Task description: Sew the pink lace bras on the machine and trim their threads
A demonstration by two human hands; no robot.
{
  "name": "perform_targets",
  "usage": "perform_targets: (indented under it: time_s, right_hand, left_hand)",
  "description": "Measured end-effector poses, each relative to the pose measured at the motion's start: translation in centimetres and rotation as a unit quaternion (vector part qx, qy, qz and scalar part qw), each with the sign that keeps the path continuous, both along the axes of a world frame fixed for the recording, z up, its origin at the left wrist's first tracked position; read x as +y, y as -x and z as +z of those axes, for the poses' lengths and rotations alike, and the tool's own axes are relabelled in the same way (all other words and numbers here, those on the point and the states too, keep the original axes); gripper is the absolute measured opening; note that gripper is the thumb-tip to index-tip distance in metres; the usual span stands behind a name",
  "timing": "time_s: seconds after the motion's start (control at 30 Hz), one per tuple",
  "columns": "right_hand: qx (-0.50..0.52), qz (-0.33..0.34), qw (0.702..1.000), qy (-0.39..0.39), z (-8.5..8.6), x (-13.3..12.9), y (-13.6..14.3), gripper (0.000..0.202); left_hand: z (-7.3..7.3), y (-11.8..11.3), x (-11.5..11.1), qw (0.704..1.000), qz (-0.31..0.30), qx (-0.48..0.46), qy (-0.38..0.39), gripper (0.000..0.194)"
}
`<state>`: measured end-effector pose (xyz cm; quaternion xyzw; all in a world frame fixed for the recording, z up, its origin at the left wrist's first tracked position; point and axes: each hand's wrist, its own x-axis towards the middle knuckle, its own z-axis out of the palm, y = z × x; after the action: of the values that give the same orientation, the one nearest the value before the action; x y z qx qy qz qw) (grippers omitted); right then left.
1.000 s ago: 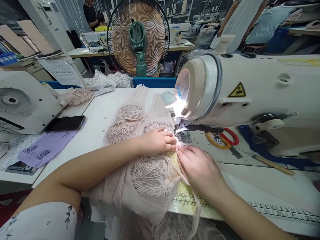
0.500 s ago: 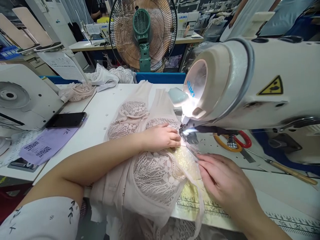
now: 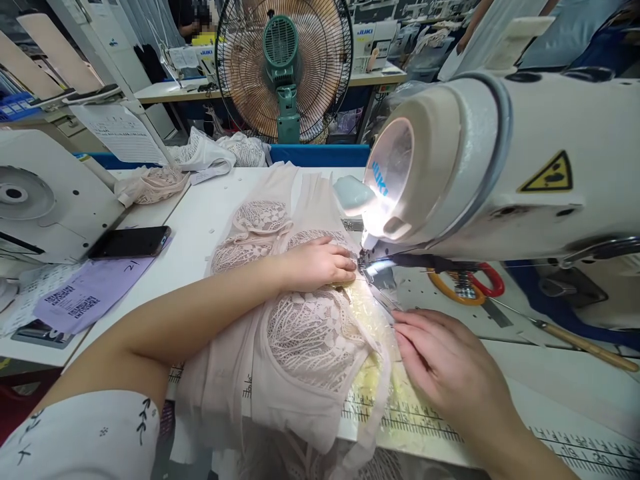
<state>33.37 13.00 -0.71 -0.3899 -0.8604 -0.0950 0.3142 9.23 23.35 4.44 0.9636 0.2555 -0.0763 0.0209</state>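
The right hand has drawn back from the needle since 1 second ago, its grip pinched nearly closed on what looks like a thin sheer strip, apparently leaving guidance beside the needle to the left hand, whose grip is loose, fingers flat on the lace garment. The garment lies left of the needle, overhanging the desk; "JUKI" marks the sewing machine, and purple paper reads "21".

Left hand palm-down (right hand pinched)
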Motion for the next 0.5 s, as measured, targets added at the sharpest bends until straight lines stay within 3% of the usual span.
perform_targets:
  time_s: [0.5]
  right_hand:
    - [0.018,0.000,1.000,0.002,-0.1,0.0,0.1,0.017]
  left_hand:
    - [-0.2,0.6,2.6,0.997,0.056,0.003,-0.044,0.034]
